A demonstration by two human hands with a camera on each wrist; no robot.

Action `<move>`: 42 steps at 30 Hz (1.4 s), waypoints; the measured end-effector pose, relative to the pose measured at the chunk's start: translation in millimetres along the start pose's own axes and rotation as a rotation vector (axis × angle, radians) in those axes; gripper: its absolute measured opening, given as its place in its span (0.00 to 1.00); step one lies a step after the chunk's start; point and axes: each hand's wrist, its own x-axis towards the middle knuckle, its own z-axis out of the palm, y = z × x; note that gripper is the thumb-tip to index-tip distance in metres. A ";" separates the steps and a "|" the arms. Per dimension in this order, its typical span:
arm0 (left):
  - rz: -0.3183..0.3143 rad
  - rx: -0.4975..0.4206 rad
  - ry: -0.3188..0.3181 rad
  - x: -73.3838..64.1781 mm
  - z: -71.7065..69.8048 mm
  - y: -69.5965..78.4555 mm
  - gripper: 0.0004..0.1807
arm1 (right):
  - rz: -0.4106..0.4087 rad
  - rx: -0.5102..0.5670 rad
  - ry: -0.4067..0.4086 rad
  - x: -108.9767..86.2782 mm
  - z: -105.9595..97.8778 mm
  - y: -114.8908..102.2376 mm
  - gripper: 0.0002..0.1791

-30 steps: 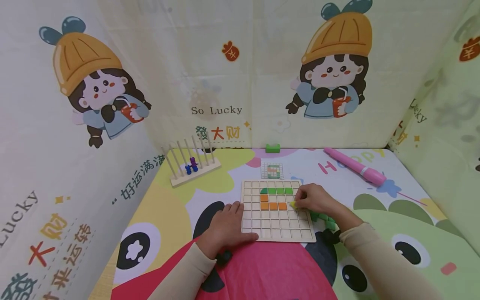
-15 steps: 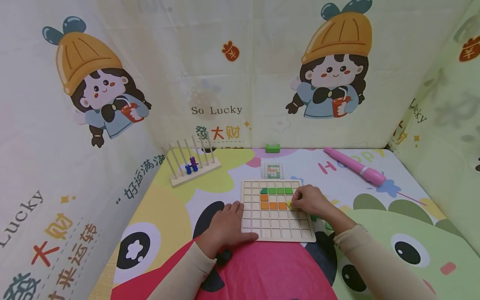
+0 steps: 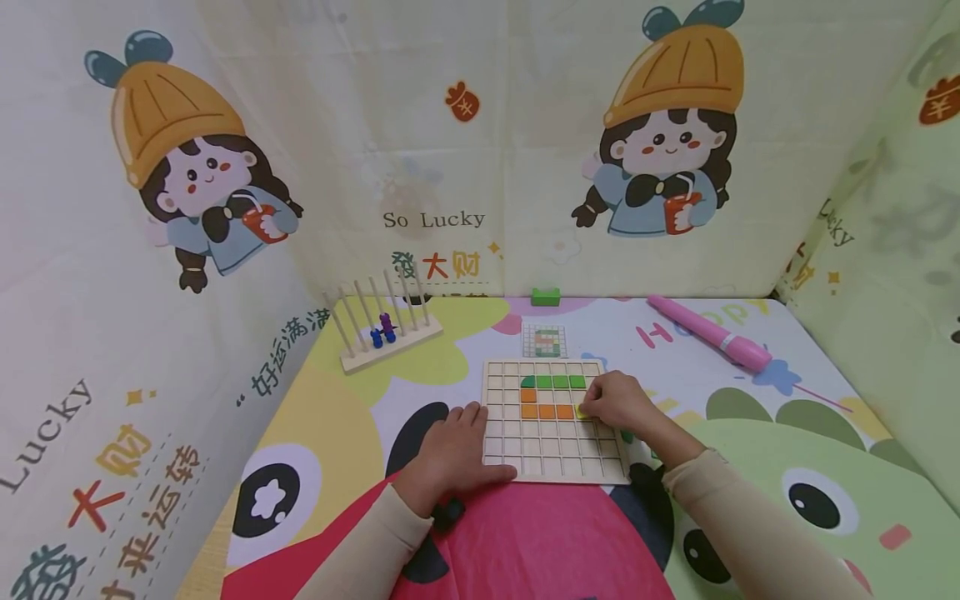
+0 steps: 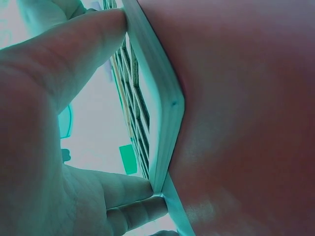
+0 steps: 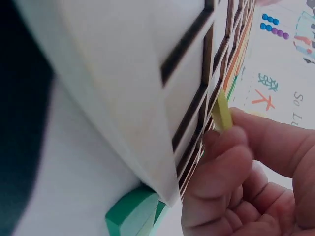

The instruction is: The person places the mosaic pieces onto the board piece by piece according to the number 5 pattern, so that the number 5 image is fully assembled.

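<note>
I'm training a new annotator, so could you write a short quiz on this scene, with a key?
1. True or false: the left hand touches the edge of the grid board.
2. What colour is the piece that the right hand pinches? (a) blue (b) yellow (c) red
3. How many orange tiles show on the grid board in the head view?

Key: 1. True. 2. b. 3. Four.
</note>
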 end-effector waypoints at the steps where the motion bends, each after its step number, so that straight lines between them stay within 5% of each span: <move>1: -0.002 0.002 0.001 0.1 0.0 0.1 0.60 | -0.013 -0.016 0.002 -0.2 0.2 -0.4 0.10; 11: 0.000 0.005 -0.011 -0.2 -0.1 0.5 0.60 | -0.083 -0.043 0.004 -4.2 -4.5 -0.3 0.05; 24: -0.005 0.011 -0.020 -0.7 -0.1 -0.5 0.60 | -0.137 0.010 -0.004 -9.9 -31.5 19.3 0.12; 33: -0.012 -0.004 -0.015 -0.5 -2.0 0.0 0.61 | -0.113 -0.035 -0.007 -16.8 -43.7 42.9 0.15; 42: -0.007 -0.007 -0.018 0.0 -2.4 0.1 0.60 | -0.097 -0.106 -0.074 -9.9 -34.3 55.1 0.16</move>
